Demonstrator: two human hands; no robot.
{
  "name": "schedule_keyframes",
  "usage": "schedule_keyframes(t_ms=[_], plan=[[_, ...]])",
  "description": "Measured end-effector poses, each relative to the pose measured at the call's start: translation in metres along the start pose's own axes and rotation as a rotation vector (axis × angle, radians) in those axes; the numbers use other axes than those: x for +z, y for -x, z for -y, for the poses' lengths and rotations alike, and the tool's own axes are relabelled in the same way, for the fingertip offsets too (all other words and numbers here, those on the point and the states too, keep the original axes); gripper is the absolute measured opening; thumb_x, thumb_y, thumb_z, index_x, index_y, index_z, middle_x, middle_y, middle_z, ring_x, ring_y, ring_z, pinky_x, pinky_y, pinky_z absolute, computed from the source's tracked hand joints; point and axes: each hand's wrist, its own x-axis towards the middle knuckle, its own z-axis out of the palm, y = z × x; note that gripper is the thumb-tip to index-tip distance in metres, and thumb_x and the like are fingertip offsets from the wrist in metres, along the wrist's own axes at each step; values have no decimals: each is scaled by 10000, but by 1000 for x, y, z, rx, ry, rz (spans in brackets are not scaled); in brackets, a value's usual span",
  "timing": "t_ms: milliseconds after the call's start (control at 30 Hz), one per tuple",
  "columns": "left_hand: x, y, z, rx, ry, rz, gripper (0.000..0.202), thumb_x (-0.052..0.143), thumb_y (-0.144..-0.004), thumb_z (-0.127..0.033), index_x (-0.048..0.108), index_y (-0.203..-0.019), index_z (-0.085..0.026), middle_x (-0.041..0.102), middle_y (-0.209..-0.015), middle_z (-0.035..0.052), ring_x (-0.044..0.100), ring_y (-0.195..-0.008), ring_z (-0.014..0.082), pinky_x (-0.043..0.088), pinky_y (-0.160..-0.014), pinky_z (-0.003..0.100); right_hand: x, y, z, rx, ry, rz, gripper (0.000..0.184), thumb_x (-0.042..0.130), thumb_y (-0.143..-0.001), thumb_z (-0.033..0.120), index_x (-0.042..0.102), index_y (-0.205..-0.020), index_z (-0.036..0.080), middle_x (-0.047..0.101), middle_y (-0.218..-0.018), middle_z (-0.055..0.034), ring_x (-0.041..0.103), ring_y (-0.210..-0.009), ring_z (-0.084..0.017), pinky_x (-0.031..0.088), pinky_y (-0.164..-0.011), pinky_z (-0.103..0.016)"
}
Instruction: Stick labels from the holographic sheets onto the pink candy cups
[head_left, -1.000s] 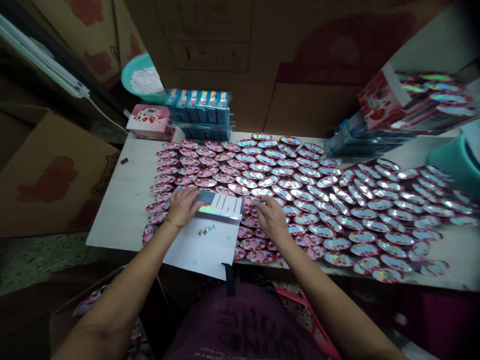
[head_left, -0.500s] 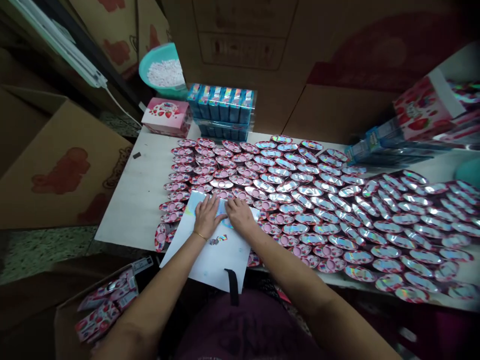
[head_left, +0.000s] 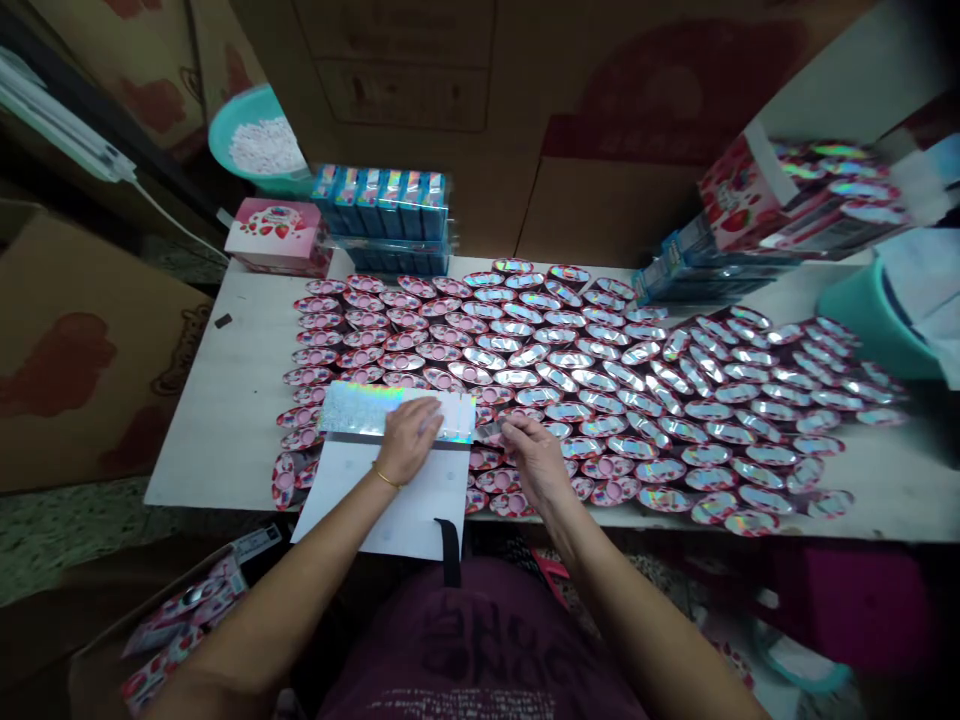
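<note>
My left hand (head_left: pixel 411 433) lies flat, fingers together, on a shiny holographic sticker sheet (head_left: pixel 356 408) whose backing shows white cut strips at its right end. That sheet rests across a white paper sheet (head_left: pixel 397 500) at the table's near edge. My right hand (head_left: pixel 531 452) sits just right of the sheet, thumb and fingers pinched on a small holographic strip (head_left: pixel 489 431). Both hands are over the near rows of several pink and silver oval packets (head_left: pixel 525 355) that cover the white table (head_left: pixel 225 390).
At the back stand a pink strawberry box (head_left: pixel 276 233), a stack of blue packs (head_left: pixel 384 215) and a teal bowl of white bits (head_left: pixel 259 145). More boxes and blue packs (head_left: pixel 750 215) lie at the right, beside a teal tub (head_left: pixel 874 315). Cardboard boxes (head_left: pixel 67 350) stand left.
The holographic sheet now lies spread out wide under my left hand. My right hand has moved off the sheet to its right end and pinches a strip.
</note>
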Motion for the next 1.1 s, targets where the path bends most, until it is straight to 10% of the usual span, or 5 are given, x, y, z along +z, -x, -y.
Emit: schedule_keyframes(t_ms=[167, 533, 733, 1100], plan=[[35, -3, -57, -139, 351, 252, 395, 572, -718, -428, 611, -998, -153, 638, -904, 65, 580, -811, 159, 464, -737, 280, -30, -2, 4, 65, -199, -79, 237, 737, -529, 234, 625, -724, 164, 562, -601, 45, 482, -530, -63, 344, -454, -174], [73, -24, -75, -691, 697, 370, 207, 585, -688, -312, 592, -739, -112, 494, -457, -41, 338, -323, 33, 238, -321, 165, -56, -27, -14, -107, -30, -254, 216, 690, -581, 309, 624, -735, 172, 586, -635, 32, 509, -580, -99, 393, -545, -225], [84, -34, -72, -585, 369, 332, 259, 532, -708, -379, 594, -624, -142, 479, -407, -34, 417, -364, 75, 294, -383, 188, -59, -43, -23, -529, 670, -381, 186, 545, -745, 329, 660, -763, 184, 611, -766, -41, 512, -768, -168, 371, -754, -322], [95, -50, -74, -349, -208, 268, 320, 467, -758, -413, 670, -656, -187, 677, -721, 79, 601, -739, 195, 382, -617, 253, -61, -48, -39, -552, 1173, -494, 267, 418, -836, 341, 655, -843, 216, 539, -796, -75, 408, -842, -227, 269, -705, -337]])
